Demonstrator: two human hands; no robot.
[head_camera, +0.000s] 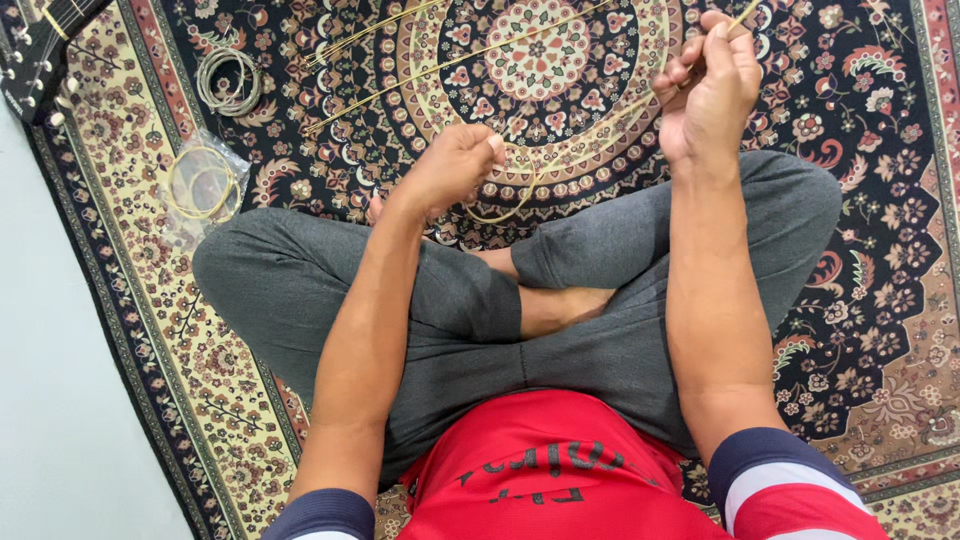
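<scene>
Left hand (452, 168) and right hand (708, 88), both closed, pinch one golden guitar string (520, 205).

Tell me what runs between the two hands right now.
In the head view a thin golden string spans from the left hand to the raised right hand, looping below the left. Beneath it lies only the patterned rug.

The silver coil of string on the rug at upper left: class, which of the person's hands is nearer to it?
Left. The left hand is to the right of the silver coil, slightly below. The right hand is much farther right, across the rug.
</scene>
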